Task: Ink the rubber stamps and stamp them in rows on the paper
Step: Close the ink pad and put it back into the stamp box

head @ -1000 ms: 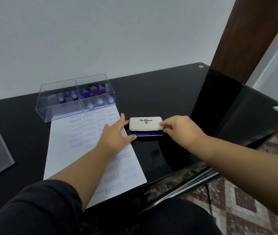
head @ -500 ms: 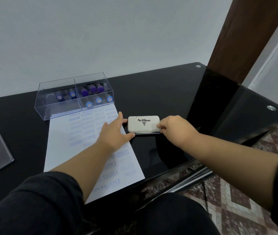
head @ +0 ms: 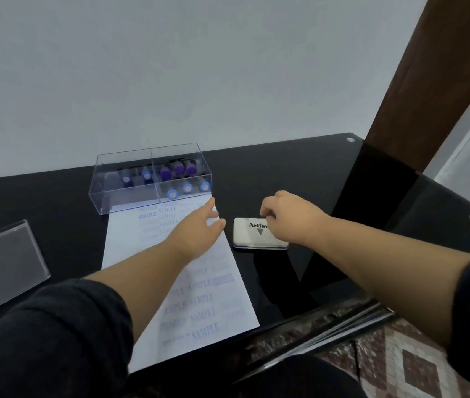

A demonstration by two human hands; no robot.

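- Your left hand [head: 196, 231] is stretched out over the paper [head: 142, 242], fingers straight & spread, pointing toward the clear box [head: 130, 196]. Its grip is fully open, holding nothing.
- Your right hand [head: 291, 219] sits over the far right part of the ink pad [head: 249, 232], fingers curled down at the pad's far edge. Fingertips are hidden behind the knuckles, so can't tell if that grip has hold of the lid or only rests on it.
- Ink pad: white case w/ "Artline" print, lid down, thin blue base showing along the near edge. It lies on the black bench [head: 56, 225], just right of the paper's upper right edge.
- Paper lies lengthwise away from you, covered in rows of blue prints reading SAMPLE & FRAGILE. Its far end touches the clear box.
- Rubber stamps [head: 179, 169] are all in the clear box, which has 2 compartments: two blue-capped ones in the left one, three purple plus three blue-capped in the right one.
- A clear lid [head: 4, 268] lies flat on the bench, well left of the paper.
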